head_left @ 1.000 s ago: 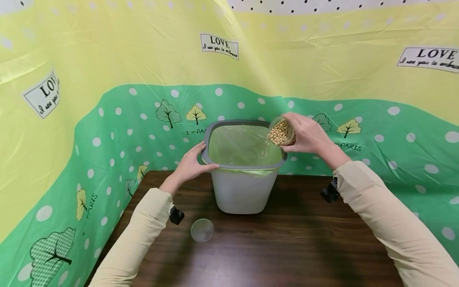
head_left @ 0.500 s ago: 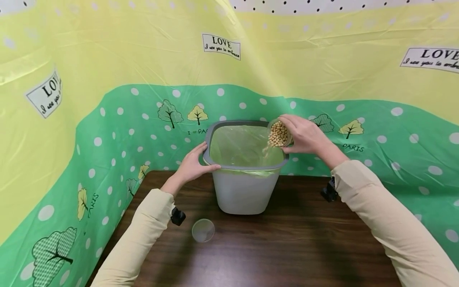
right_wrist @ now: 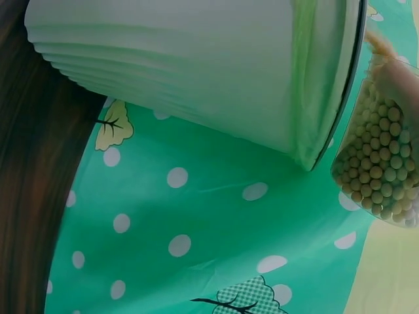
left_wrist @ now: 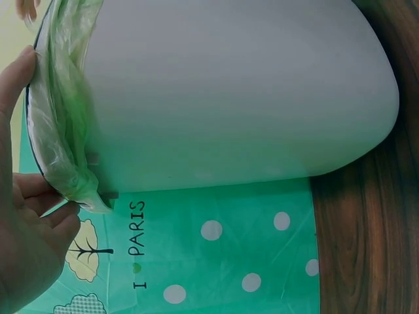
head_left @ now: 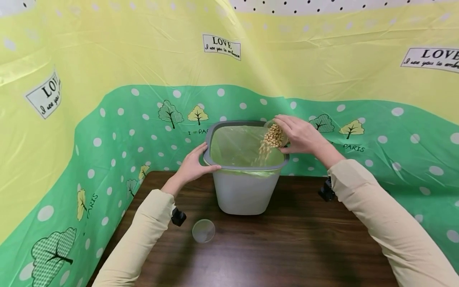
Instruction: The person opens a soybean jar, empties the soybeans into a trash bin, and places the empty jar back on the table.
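Observation:
My right hand [head_left: 302, 136] grips a clear jar [right_wrist: 372, 154] of soybeans, tipped sideways over the right side of a bin. Soybeans [head_left: 264, 150] spill from its mouth in a loose stream and fall into the bin. The bin [head_left: 245, 193] is pale grey with a darker grey rim and stands upright, lined with a thin green bag [head_left: 233, 145]. My left hand [head_left: 191, 164] holds the bin's left rim, thumb at the front and fingers along the side. In the left wrist view, the bag's folded edge [left_wrist: 69, 111] hangs outside below the rim.
A round clear lid [head_left: 203, 231] lies on the dark wooden table [head_left: 258, 255], in front of the bin and slightly left. Behind the bin and along the left side hangs a green and yellow patterned curtain [head_left: 143, 119].
My right hand has shifted slightly left and tipped the jar further. The trickle of soybeans has grown into a thicker stream. My left hand stays on the rim.

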`<state>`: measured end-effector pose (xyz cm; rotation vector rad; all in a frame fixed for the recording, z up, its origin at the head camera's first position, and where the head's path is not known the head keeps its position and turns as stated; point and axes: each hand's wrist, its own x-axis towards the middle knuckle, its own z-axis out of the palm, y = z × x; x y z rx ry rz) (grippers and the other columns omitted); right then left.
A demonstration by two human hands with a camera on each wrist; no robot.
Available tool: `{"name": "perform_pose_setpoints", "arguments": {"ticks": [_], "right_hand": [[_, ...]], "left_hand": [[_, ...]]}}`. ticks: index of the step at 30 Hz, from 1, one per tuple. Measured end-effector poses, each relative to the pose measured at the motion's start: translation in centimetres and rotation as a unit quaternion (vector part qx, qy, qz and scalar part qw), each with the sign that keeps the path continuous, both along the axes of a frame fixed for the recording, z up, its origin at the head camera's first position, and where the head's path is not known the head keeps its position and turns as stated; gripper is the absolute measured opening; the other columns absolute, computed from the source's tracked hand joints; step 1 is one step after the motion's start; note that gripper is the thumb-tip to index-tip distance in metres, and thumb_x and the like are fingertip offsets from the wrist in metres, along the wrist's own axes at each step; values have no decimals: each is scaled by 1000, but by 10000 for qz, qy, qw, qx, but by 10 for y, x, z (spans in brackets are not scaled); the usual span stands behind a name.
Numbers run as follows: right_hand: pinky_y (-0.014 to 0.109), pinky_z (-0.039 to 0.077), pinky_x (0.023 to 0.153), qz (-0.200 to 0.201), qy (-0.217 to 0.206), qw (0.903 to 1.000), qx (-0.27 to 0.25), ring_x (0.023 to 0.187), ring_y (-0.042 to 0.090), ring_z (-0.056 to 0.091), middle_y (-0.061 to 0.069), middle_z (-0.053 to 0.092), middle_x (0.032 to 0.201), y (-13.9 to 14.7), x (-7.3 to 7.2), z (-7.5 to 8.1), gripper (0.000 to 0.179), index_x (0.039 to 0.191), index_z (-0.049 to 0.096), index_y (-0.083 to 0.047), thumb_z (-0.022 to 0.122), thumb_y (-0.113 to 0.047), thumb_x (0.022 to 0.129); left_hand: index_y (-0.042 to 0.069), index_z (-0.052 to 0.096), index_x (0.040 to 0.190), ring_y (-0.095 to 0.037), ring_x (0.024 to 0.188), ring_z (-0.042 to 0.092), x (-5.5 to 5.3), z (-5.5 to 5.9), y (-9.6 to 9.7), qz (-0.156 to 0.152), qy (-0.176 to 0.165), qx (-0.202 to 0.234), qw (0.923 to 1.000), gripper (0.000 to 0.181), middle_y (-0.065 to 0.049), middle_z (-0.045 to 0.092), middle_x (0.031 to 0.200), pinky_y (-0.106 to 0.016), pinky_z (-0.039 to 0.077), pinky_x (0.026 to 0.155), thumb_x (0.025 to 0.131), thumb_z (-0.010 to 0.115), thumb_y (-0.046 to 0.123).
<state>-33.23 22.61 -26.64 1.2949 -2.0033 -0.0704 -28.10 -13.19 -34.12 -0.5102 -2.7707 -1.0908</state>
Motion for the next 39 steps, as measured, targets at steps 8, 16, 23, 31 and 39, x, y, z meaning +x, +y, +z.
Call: {"name": "perform_pose_setpoints", "arguments": {"ticks": [8, 16, 23, 31, 39], "right_hand": [[51, 43, 88, -8, 0, 10000, 91, 109, 40, 49, 27, 49, 121, -1, 3, 3, 99, 124, 44, 9, 86, -35, 46], [51, 43, 88, 41, 68, 9997, 218, 109, 40, 49, 26, 49, 121, -1, 3, 5, 99, 123, 45, 10, 87, -35, 45], [51, 43, 88, 98, 187, 9992, 341, 110, 39, 49, 26, 51, 121, -1, 3, 7, 100, 123, 46, 9, 87, -39, 46], [49, 42, 90, 172, 381, 9979, 502, 110, 40, 48, 28, 50, 121, -2, 2, 10, 94, 123, 46, 10, 84, -36, 50], [48, 40, 92, 164, 484, 9961, 715, 113, 40, 47, 27, 49, 123, -1, 3, 14, 99, 125, 44, 10, 87, -35, 47]], "left_hand": [[8, 30, 142, -25, 135, 21, 0, 0, 0, -23, 17, 11, 10000, 91, -1, 23, 149, -49, 26, 104, 72, 69, 52], [8, 31, 142, -26, 135, 22, 1, -2, 0, -24, 100, 110, 9999, 90, -2, 24, 148, -49, 26, 104, 72, 69, 51], [8, 31, 142, -25, 135, 22, 1, -4, 0, -5, 93, 218, 9997, 91, -2, 24, 148, -49, 26, 104, 72, 70, 51], [9, 30, 142, -24, 135, 21, 2, -4, 0, 28, 6, 281, 9996, 91, -1, 23, 149, -48, 26, 104, 72, 70, 52], [10, 31, 142, -23, 135, 21, 2, -3, 2, 55, -13, 285, 9996, 90, -1, 23, 149, -48, 26, 105, 72, 71, 50]]}}
